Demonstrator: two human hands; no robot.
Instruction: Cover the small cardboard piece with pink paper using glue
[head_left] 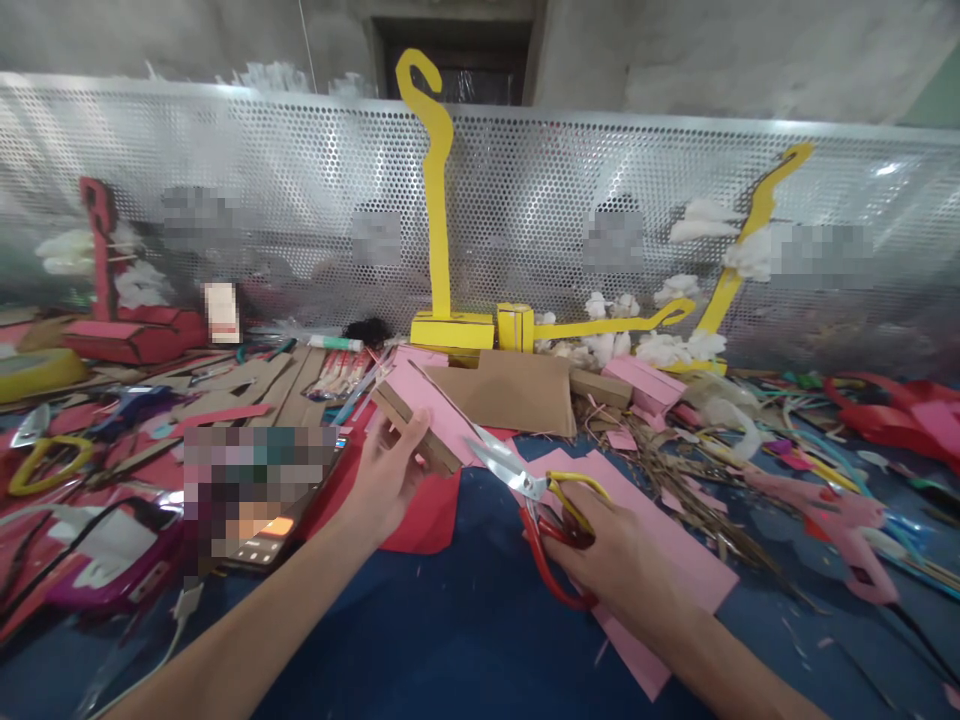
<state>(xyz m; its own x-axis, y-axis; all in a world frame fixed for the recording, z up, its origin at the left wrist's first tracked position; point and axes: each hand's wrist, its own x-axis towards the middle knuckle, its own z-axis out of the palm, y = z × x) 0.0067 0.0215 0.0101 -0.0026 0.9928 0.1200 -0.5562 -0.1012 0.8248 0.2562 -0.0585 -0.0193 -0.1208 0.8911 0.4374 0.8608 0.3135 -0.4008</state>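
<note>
My left hand (386, 485) grips a small cardboard piece (439, 450) between thumb and fingers. Pink paper (442, 410) covers its upper side and runs out beyond its edge. My right hand (619, 550) has its fingers through the red and yellow handles of a pair of scissors (531, 487). The blades point left and lie close to the edge of the pink paper; whether they touch it I cannot tell. Beneath my right hand lie pink sheets (667, 530), and a red sheet (427, 515) is under the left.
Yellow hooked cutouts (439, 200) stand before a perforated metal panel (525, 170). A brown cardboard piece (517, 390) sits behind the pink paper. To the right is a pink glue gun (825, 505); to the left are a phone (277, 525) and yellow-handled scissors (52, 465). Scraps surround them.
</note>
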